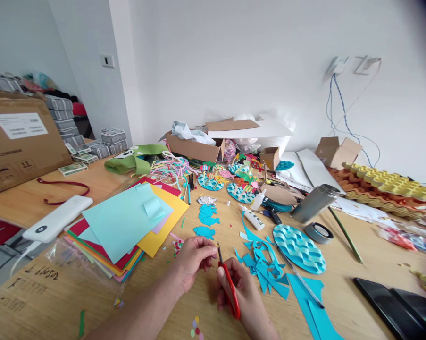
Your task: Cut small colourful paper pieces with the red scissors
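Note:
My right hand (241, 288) is wrapped round a pair of red-handled scissors (230, 288), whose blades point up and away from me. Just left of the blade tips, my left hand (196, 259) has its thumb and fingers pinched together. Whatever it pinches is too small to name. Beyond the left hand lie blue paper fish (204, 232) and a white paper fish (206, 200) with drawn lines. Blue paper scraps (262, 267) are heaped to the right of the scissors. A wavy blue oval (299, 248) rests beside them.
Coloured paper sheets (124, 226) and a white power bank (57, 219) are at left. Glue bottles (253, 218), a metal flask (314, 203), a pen (304, 283) and dark phones (393, 307) lie at right. Finished paper-fish pieces (213, 179) and cardboard boxes (195, 147) stand at the back.

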`<state>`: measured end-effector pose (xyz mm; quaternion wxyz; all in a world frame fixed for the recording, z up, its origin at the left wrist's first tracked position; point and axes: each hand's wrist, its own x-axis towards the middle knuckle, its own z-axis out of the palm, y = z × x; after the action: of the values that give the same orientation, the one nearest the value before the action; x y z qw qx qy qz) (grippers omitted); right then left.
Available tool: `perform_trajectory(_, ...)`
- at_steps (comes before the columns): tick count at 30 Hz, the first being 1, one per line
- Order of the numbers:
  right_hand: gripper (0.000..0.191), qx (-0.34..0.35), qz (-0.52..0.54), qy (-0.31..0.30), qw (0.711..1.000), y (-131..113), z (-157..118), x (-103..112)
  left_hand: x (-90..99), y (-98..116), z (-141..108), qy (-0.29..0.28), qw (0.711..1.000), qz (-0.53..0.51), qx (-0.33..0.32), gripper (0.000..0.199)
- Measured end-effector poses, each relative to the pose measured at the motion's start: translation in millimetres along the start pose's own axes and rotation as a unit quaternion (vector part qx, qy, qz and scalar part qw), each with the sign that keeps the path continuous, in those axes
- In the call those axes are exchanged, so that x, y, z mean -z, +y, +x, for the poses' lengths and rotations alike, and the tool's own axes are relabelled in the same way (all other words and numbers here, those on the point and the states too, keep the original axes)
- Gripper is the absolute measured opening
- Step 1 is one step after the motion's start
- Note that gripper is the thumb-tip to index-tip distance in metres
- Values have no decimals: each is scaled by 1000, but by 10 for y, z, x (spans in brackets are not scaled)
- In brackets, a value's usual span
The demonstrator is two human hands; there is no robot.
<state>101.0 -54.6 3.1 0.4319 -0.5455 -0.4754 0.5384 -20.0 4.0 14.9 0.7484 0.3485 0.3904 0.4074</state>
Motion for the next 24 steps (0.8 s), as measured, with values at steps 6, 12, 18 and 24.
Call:
perform_trajectory(6, 45, -3, 3, 8, 1000, -26, -1, -10, -1, -17, 0, -2, 1000, 0, -3, 18)
perform_trajectory(12, 44, -3, 2, 6, 1000, -27, 9, 1, -8, -12, -3, 1, 1000, -5, 1, 20)
perform_trajectory(18, 42, 2, -8, 8, 1000, -13, 2, 6, -11, -9, -5, 7, 1000, -3, 5, 20)
perform_trajectory(24, 41, -1, -8, 8, 1000, -9, -4, 9, -12, -13, -2, 6, 1000, -5, 6, 20)
